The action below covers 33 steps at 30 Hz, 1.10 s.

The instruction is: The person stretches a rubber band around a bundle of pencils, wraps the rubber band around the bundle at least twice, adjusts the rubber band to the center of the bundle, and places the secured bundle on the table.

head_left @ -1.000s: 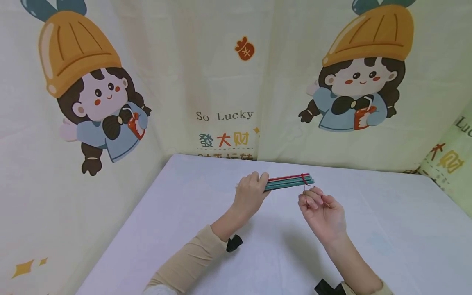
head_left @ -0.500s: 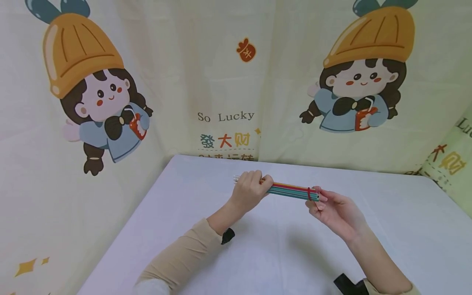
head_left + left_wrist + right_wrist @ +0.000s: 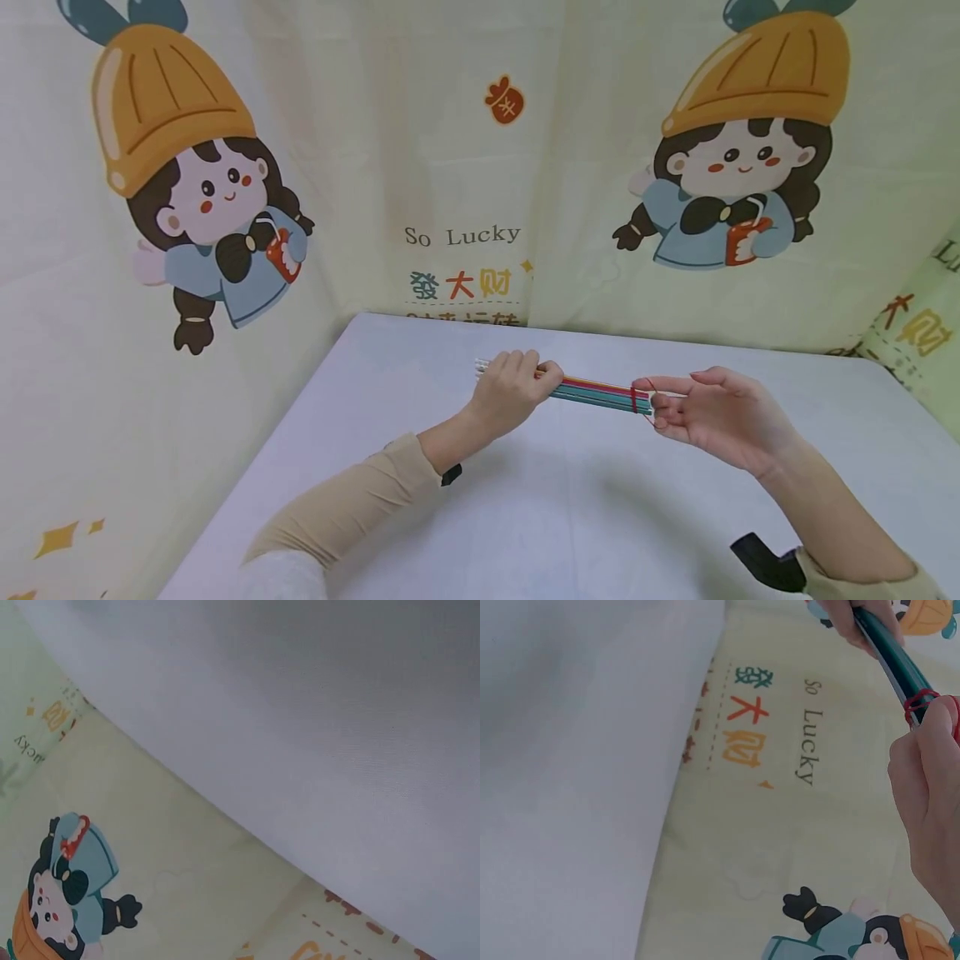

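Observation:
My left hand (image 3: 506,396) grips a bundle of thin pencil-like sticks (image 3: 600,393), mostly teal with red and yellow among them, held above the table. Their pale ends stick out past its far side. A red rubber band (image 3: 633,399) circles the bundle near the right end. Fingers of my right hand (image 3: 731,421) are hooked in a loop of that band, stretching it beside the stick ends. In the right wrist view the red band (image 3: 917,701) shows at the right fingers, below the dark green sticks (image 3: 892,652). The left wrist view shows neither hand's work.
A white-covered table (image 3: 555,517) lies beneath both hands. Behind it hangs a cream curtain (image 3: 592,292) printed with cartoon figures and lettering. Black straps with devices (image 3: 768,562) sit at the sleeves.
The right hand has moved right and turned, from holding a strand below the sticks to spreading the band's loop at their end. The bundle now tilts slightly down to the right.

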### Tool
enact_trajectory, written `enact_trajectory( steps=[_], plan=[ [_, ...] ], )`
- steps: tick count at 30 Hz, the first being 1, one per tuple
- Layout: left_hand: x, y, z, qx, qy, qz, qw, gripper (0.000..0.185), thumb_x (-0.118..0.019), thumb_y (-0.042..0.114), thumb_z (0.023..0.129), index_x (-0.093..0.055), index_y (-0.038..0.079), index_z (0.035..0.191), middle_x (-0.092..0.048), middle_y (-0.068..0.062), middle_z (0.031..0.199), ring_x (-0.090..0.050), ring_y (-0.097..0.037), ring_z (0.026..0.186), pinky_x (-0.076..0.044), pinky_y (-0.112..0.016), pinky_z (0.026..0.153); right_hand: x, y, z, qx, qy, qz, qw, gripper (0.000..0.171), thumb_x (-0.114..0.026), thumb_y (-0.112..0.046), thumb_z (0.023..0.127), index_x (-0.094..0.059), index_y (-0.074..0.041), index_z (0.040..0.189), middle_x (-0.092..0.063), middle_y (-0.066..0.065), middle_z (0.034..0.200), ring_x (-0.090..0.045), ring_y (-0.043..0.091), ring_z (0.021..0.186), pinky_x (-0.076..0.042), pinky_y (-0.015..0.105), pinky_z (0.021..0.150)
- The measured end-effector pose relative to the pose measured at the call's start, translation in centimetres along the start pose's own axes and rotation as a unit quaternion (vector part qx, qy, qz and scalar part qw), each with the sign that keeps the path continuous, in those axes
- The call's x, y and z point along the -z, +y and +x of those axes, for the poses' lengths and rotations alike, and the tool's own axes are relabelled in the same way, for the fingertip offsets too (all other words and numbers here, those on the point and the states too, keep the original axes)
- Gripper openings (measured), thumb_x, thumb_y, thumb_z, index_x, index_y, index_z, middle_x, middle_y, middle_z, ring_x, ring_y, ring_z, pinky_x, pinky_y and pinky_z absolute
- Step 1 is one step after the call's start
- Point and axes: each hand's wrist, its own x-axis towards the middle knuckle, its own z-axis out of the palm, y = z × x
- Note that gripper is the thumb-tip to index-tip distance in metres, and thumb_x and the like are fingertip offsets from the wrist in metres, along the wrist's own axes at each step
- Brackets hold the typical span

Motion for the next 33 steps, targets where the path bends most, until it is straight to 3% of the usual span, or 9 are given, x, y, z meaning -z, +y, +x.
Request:
enact_trajectory(
  steps=[8,12,15,20,21,22,25,31,33],
  plan=[
    [0.3,1.0,-0.2,-0.004,-0.043,0.011,0.999,0.006,-0.053,0.016,0.086,-0.049,0.015,0.082,-0.05,0.0,0.062,-0.046,-0.012,0.05,-0.035,-0.02,0.048,-1.0,-0.3,-0.2,0.004,-0.013,-0.024,1.0,0.062,0.001,-0.023,0.097,-0.037,0.013,0.129,-0.04,0.024,0.133,-0.039,0.035,0.124,-0.019,0.042,0.107],
    [0.2,1.4,-0.4,-0.004,-0.056,0.02,0.9982,0.006,-0.053,0.016,0.087,-0.049,0.016,0.083,-0.05,0.0,0.062,-0.046,-0.012,0.05,-0.035,-0.019,0.048,-2.1,-0.1,0.3,0.013,0.035,-0.125,0.991,0.056,-0.005,-0.018,0.099,-0.046,0.011,0.124,-0.05,0.023,0.127,-0.047,0.035,0.119,-0.028,0.041,0.102],
    [0.2,1.6,-0.5,-0.002,-0.058,0.023,0.998,0.005,-0.052,0.014,0.087,-0.049,0.016,0.082,-0.05,0.001,0.061,-0.045,-0.011,0.049,-0.033,-0.019,0.047,-2.8,0.3,0.7,0.012,0.095,-0.235,0.967,0.045,-0.015,-0.015,0.101,-0.051,0.007,0.119,-0.056,0.019,0.122,-0.053,0.031,0.114,-0.037,0.038,0.096],
    [0.1,1.8,-0.5,0.005,-0.058,0.024,0.998,0.005,-0.052,0.014,0.086,-0.049,0.016,0.082,-0.05,0.0,0.062,-0.044,-0.011,0.049,-0.032,-0.019,0.047,-3.8,1.3,1.3,0.007,0.172,-0.399,0.9,0.042,-0.03,-0.014,0.1,-0.034,0.018,0.127,-0.059,0.013,0.119,-0.057,0.02,0.11,-0.044,0.031,0.089],
    [0.1,1.8,-0.5,0.008,-0.058,0.025,0.998,0.005,-0.052,0.014,0.086,-0.049,0.015,0.082,-0.05,0.0,0.062,-0.044,-0.011,0.049,-0.032,-0.019,0.047,-4.1,1.5,1.3,0.009,0.187,-0.43,0.883,0.045,-0.032,-0.015,0.1,-0.029,0.02,0.129,-0.059,0.013,0.12,-0.058,0.018,0.109,-0.044,0.03,0.088],
    [0.1,1.8,-0.5,0.012,-0.057,0.026,0.9979,0.006,-0.052,0.013,0.086,-0.049,0.015,0.082,-0.05,0.0,0.062,-0.044,-0.011,0.049,-0.032,-0.019,0.047,-4.4,1.7,1.4,0.012,0.202,-0.473,0.858,0.048,-0.034,-0.015,0.1,-0.027,0.021,0.13,-0.058,0.015,0.121,-0.058,0.016,0.108,-0.045,0.029,0.087],
    [-0.1,1.7,-0.6,0.019,-0.061,0.033,0.9974,0.008,-0.048,0.011,0.088,-0.049,0.016,0.081,-0.048,0.001,0.061,-0.042,-0.011,0.047,-0.031,-0.019,0.046,-5.7,2.4,1.5,0.029,0.233,-0.611,0.756,0.047,-0.04,-0.016,0.098,-0.032,0.016,0.131,-0.054,0.02,0.124,-0.058,0.021,0.108,-0.048,0.03,0.083],
    [-0.7,1.7,-1.3,0.036,-0.086,0.018,0.9955,0.008,-0.054,0.018,0.088,-0.05,0.015,0.082,-0.051,0.0,0.061,-0.042,-0.012,0.047,-0.029,-0.02,0.045,-6.6,3.6,2.3,0.104,0.287,-0.794,0.525,0.03,-0.055,-0.003,0.089,-0.058,-0.003,0.118,-0.064,0.013,0.108,-0.064,0.023,0.089,-0.052,0.033,0.069],
    [-0.8,1.8,-1.4,0.04,-0.081,0.013,0.9959,0.009,-0.056,0.019,0.087,-0.05,0.015,0.081,-0.05,0.0,0.06,-0.041,-0.011,0.046,-0.028,-0.02,0.044,-5.5,3.9,2.6,0.121,0.298,-0.843,0.431,0.031,-0.063,-0.001,0.081,-0.061,-0.005,0.112,-0.064,0.011,0.105,-0.062,0.023,0.087,-0.051,0.036,0.069]
  ],
)
